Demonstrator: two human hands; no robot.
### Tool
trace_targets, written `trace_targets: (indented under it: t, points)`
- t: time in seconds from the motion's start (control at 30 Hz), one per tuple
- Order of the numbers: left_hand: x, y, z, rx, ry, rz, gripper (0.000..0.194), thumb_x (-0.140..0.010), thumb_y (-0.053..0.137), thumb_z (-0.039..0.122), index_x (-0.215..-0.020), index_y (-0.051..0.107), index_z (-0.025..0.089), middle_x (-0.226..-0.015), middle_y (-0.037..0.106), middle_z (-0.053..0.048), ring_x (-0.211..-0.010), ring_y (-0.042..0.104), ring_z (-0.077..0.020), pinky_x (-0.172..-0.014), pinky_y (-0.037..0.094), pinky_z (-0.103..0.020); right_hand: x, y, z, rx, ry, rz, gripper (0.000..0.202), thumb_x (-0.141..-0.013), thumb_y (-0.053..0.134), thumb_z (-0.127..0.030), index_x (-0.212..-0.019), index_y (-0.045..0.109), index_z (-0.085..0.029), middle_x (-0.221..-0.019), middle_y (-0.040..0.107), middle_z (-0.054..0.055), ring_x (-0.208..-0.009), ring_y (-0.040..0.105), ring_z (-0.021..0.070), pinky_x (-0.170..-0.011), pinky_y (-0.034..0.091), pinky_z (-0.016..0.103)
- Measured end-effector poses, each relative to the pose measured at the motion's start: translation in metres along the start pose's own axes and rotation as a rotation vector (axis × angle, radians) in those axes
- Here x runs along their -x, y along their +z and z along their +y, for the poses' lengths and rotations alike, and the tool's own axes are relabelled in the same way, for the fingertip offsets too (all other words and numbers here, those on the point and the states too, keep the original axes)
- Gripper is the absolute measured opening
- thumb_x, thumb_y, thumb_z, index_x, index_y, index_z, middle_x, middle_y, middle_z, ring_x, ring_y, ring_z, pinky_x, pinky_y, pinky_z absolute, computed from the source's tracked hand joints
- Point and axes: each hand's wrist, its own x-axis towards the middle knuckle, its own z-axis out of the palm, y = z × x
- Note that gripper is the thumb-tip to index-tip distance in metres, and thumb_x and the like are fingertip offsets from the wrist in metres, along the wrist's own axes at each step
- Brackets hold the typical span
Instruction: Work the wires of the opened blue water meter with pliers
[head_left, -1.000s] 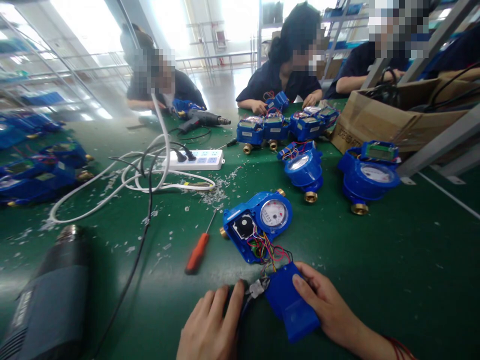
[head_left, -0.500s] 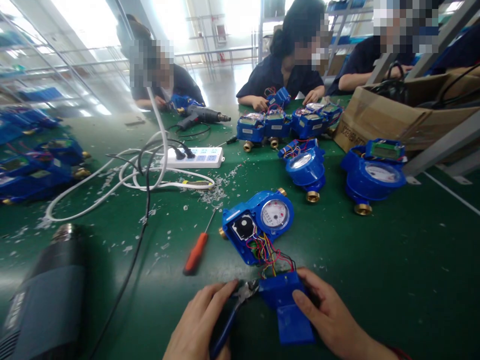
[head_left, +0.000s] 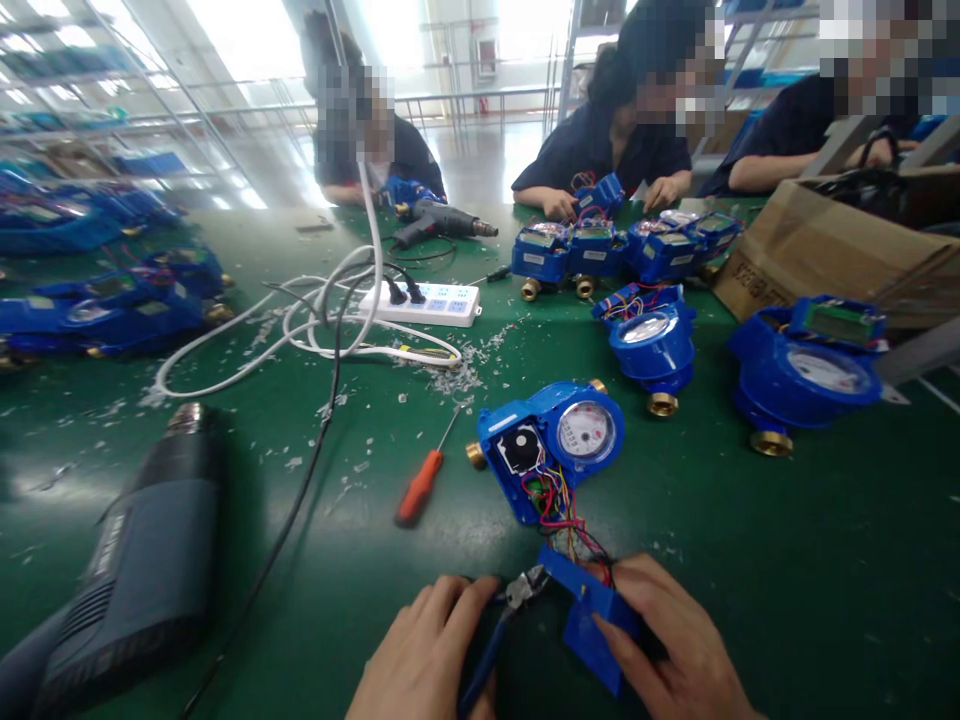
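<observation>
1. Head view: toward the worktop's [head_left: 750, 540] near edge, I have the left hand [head_left: 427, 650] closed around pliers [head_left: 517, 593], their tips at the left corner of a blue cover [head_left: 589, 625]; whether they bite, I can't tell.
2. The right hand [head_left: 667, 630] grips that tilted cover from its right side.
3. Wires [head_left: 570, 525] join it to the open meter [head_left: 544, 430], lying just beyond, farther from the near edge.
4. Step in hand, I judge: plier work at the cover's corner. The next move calls for a steady cover, wires clear of the tips.

The meter [head_left: 547, 445] is blue, its dial [head_left: 585, 430] white, the table [head_left: 750, 550] green; the plier handle [head_left: 484, 658] seems dark blue.
</observation>
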Motion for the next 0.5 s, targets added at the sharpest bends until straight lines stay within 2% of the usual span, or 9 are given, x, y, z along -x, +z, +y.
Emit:
trace_targets:
  t: [0.23, 0.5]
  points:
    - [-0.007, -0.001, 0.005, -0.066, -0.049, -0.123, 0.064, -0.066, 0.047, 0.015, -0.129, 0.041, 0.025, -0.116, 0.050, -0.010, -0.101, 0.049, -0.0277, -0.087, 0.046, -0.045, 0.003, 0.003, 0.008, 0.111, -0.114, 0.041, 0.029, -0.083, 0.051, -0.019, -0.112, 0.051, -0.018, -0.091, 0.067, 0.006, -0.084, 0.061, 0.0193, -0.075, 0.051, 0.028]
    - [-0.019, -0.009, 0.013, -0.151, -0.050, -0.212, 0.066, -0.063, 0.049, 0.017, -0.129, 0.042, 0.022, -0.117, 0.051, -0.011, -0.105, 0.050, -0.0317, -0.088, 0.046, -0.048, 0.002, 0.004, 0.007, 0.150, -0.012, 0.038, 0.023, -0.082, 0.057, -0.023, -0.105, 0.053, -0.021, -0.092, 0.069, 0.004, -0.086, 0.065, 0.0181, -0.079, 0.053, 0.026]
